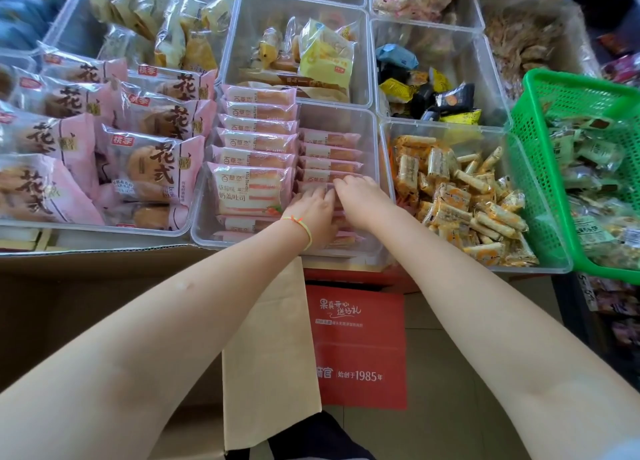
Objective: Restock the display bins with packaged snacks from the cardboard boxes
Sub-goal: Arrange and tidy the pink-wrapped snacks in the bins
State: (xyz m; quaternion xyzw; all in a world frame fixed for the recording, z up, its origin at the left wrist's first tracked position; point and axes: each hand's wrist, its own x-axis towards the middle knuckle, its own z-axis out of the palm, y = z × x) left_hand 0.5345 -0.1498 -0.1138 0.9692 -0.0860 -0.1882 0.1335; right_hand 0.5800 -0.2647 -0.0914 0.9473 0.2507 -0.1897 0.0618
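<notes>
Both in the bin [375, 168]: left hand [313, 210] flat, fingers together, on the packs [329, 154]; right hand [356, 196] curled, pinching one; press square, keep rows tight

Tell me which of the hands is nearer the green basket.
Right. The right hand rests on the pink packets in the clear bin, on the side toward the green basket; the left hand sits just beside it, farther from the basket.
</notes>
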